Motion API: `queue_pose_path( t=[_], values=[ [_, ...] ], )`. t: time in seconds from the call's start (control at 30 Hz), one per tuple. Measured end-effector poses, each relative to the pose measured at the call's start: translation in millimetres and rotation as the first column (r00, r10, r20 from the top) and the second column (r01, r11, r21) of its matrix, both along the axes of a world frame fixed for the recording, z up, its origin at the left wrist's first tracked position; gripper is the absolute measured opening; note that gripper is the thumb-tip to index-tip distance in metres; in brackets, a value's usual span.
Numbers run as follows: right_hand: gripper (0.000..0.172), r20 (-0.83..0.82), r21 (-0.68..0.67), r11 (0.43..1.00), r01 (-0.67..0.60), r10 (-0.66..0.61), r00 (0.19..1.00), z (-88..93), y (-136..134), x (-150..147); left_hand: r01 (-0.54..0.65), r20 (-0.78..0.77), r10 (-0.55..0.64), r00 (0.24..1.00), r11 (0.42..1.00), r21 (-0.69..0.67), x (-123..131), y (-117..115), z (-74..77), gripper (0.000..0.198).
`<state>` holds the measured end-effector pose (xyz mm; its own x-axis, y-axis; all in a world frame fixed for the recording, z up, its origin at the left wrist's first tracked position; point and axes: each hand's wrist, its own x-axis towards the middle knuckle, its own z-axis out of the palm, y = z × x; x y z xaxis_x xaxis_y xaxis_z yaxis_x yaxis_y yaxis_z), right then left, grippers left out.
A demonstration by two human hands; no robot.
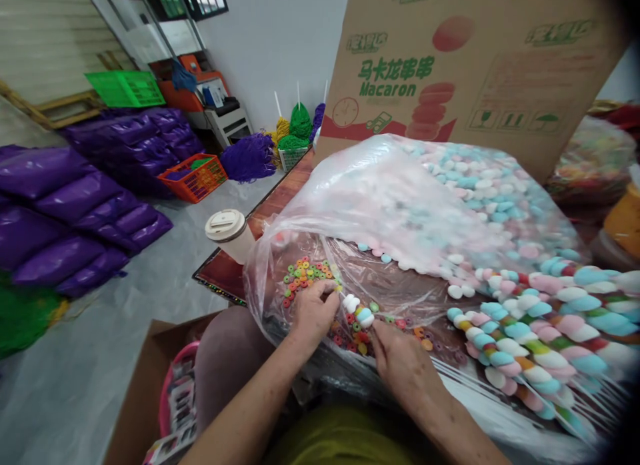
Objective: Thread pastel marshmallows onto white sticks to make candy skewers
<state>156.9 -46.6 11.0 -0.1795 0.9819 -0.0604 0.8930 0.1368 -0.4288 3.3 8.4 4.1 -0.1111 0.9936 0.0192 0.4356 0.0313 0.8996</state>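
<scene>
My left hand and my right hand meet over a clear plastic sheet on the table. Between them is a short skewer threaded with white, pink and blue marshmallow pieces and ring candies. My left hand pinches its upper end, my right hand pinches the lower end. Loose coloured ring candies lie just beyond my left hand. Finished candy skewers are piled to the right. A big clear bag of pastel marshmallows lies behind.
A lidded paper cup stands at the table's left corner. A large "Macaron" carton rises behind the bag. Purple sacks and an orange basket cover the floor at left. An open cardboard box sits by my knee.
</scene>
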Motion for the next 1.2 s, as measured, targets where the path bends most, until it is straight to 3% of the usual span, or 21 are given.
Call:
queue_pose_path(
  t=[0.07, 0.13, 0.27, 0.4, 0.57, 0.7, 0.87, 0.97, 1.2],
  values=[
    [0.025, -0.066, 0.034, 0.999, 0.022, -0.02, 0.998, -5.4, 3, 3, 0.159, 0.0, -0.159, 0.987, 0.987, 0.026, -3, 1, 2.1, 0.019],
    [0.028, -0.175, 0.051, 0.997, 0.054, -0.044, 0.984, -10.9, 7, 8, 0.227, -0.005, -0.227, 0.974, 0.973, 0.046, -10, 7, 5.1, 0.022],
    [0.03, -0.357, 0.04, 0.994, 0.099, -0.078, 0.931, -15.6, 14, 19, 0.098, -0.142, -0.099, 0.985, 0.995, -0.018, -18, 31, 5.1, 0.019],
    [0.033, -0.37, 0.019, 0.997, 0.073, -0.061, 0.927, -13.9, 13, 23, 0.104, -0.14, -0.115, 0.983, 0.991, -0.085, -9, 45, -1.8, 0.009],
    [0.032, -0.295, 0.056, 0.996, 0.063, -0.043, 0.954, -17.5, 9, 22, 0.088, 0.045, -0.081, 0.996, 0.977, -0.196, -16, 38, -1.7, 0.005],
    [0.029, -0.242, 0.081, 0.997, -0.012, 0.031, 0.97, -18.3, 9, 12, 0.14, 0.273, -0.057, 0.96, 0.945, -0.295, -29, 25, 5.9, 0.019],
    [0.026, -0.165, 0.153, 0.985, -0.081, 0.106, 0.981, -11.4, 3, 6, 0.295, 0.691, 0.029, 0.722, 0.891, -0.346, -34, 17, 14.2, 0.027],
    [0.025, -0.16, 0.15, 0.983, -0.106, 0.13, 0.979, -7.3, -2, 8, 0.326, 0.732, 0.037, 0.681, 0.88, -0.347, -34, 16, 17.4, 0.028],
    [0.026, -0.228, 0.18, 0.981, -0.066, 0.107, 0.968, -6.8, -2, -1, 0.42, 0.695, -0.046, 0.718, 0.825, -0.379, -30, 14, 20.6, 0.026]
  ],
)
